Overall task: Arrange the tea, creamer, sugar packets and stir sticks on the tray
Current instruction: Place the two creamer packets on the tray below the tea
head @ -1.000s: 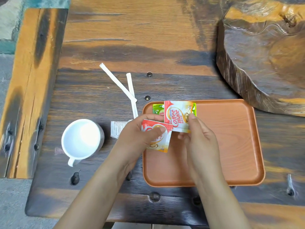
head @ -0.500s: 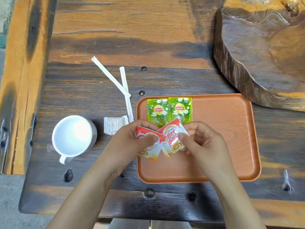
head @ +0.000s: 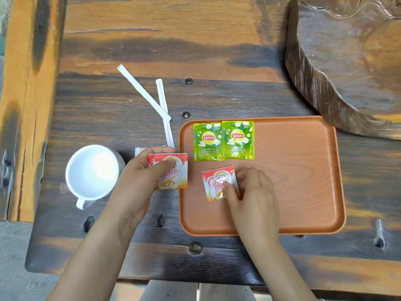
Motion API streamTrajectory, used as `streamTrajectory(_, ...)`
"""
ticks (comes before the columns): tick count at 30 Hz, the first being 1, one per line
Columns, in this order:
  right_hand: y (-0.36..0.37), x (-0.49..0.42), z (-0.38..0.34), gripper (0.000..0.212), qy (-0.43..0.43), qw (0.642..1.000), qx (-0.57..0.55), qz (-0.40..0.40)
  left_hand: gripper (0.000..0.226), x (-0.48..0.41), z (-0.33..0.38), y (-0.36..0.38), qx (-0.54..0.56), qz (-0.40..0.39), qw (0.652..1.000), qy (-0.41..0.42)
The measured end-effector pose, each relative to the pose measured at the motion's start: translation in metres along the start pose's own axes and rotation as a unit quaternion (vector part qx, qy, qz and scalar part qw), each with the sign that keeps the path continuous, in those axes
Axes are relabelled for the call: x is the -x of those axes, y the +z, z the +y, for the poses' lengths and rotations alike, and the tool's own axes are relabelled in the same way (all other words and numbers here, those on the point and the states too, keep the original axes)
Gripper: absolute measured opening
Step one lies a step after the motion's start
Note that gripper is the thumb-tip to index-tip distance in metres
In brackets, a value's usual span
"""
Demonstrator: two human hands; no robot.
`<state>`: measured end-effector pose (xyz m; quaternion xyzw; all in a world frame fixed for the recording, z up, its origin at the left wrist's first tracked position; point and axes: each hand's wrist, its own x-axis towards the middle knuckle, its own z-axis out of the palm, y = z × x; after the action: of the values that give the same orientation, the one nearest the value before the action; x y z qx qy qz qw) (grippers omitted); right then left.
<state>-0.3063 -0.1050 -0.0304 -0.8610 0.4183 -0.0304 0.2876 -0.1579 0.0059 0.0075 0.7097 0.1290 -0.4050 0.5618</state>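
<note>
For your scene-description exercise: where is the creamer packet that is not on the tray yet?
In the head view, the second creamer packet is pinched in the left hand, just off the tray's left edge, with the white mug further left.

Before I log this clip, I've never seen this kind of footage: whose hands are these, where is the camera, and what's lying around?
No machine here: a person's bare hands, filmed by one head-worn camera looking down at a dark wooden table. The left hand holds a red-and-white creamer packet beside the orange rectangular tray. The right hand presses a second creamer packet onto the tray, below two green tea packets. Off the tray: two white paper-wrapped stir sticks and a white mug.
</note>
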Motion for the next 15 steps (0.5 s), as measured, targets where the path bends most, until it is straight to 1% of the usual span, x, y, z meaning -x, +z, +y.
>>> streamTrajectory(2, 0.001, 0.000, 0.002, 0.020, -0.045, 0.999, 0.000, -0.003, 0.022, 0.000, -0.001, -0.001, 0.001, -0.003, 1.000, 0.001)
streamTrajectory(4, 0.003, 0.001, 0.004, 0.024, -0.105, 0.994, 0.004, -0.025, 0.021, 0.000, -0.002, -0.001, 0.003, -0.006, 1.000, 0.000)
streamTrajectory(6, 0.007, 0.002, 0.006, 0.028, -0.140, 0.989, 0.014, -0.043, 0.021, 0.001, -0.004, -0.001, 0.002, -0.008, 1.000, -0.004)
streamTrajectory(9, 0.013, 0.004, 0.005, 0.028, -0.144, 0.989, 0.016, -0.039, 0.022, 0.002, -0.007, -0.001, 0.003, -0.009, 1.000, -0.006)
streamTrajectory(15, 0.021, 0.007, 0.004, 0.032, -0.127, 0.992, -0.014, -0.013, 0.020, 0.001, -0.010, -0.003, 0.000, -0.018, 1.000, -0.004)
